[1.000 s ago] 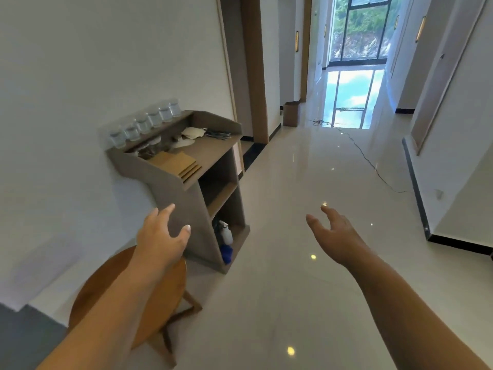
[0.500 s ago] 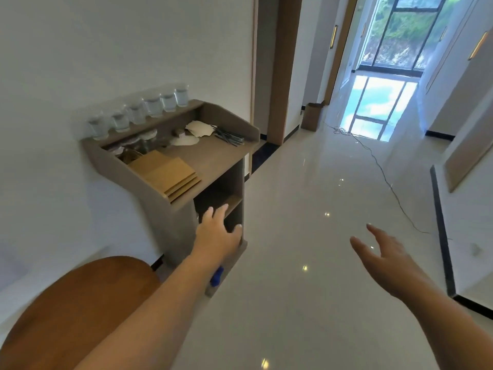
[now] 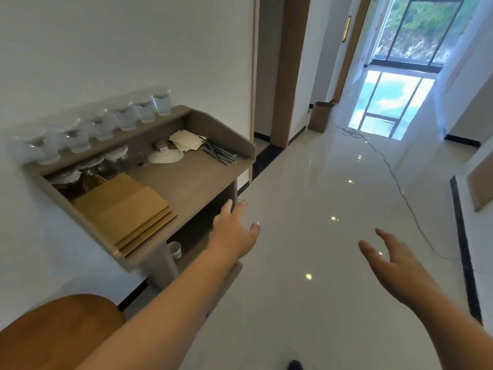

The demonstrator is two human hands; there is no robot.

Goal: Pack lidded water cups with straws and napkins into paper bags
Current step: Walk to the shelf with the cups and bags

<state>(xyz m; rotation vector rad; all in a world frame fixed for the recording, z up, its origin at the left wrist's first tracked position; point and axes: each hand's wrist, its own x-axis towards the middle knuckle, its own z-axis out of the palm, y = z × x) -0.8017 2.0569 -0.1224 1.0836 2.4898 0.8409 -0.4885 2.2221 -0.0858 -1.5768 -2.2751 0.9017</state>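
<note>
Head view: both hands empty beside the stand

A glossy pale floor (image 3: 320, 209) is seen running down a corridor to a window (image 3: 426, 28). A grey stand (image 3: 192, 182) is set against the white wall on the left, and a round wooden stool (image 3: 53, 332) is placed near its foot.

The left hand (image 3: 233, 231) is held out at the stand's front corner, fingers straight and spread, with nothing gripped. Whether the corner is touched cannot be told. The right hand (image 3: 392, 263) is held over the floor, well apart from the stand, fingers relaxed and spread, nothing held.

A flat stack of brown bags (image 3: 128, 209) is laid on the near end of the stand's top. Cups (image 3: 125, 118) of water are lined up along the raised back shelf. Napkins (image 3: 186, 140) are piled at the far end, with dark straws (image 3: 220, 153) just beside them. A small white cup (image 3: 174, 249) is seen on a lower shelf.
</note>
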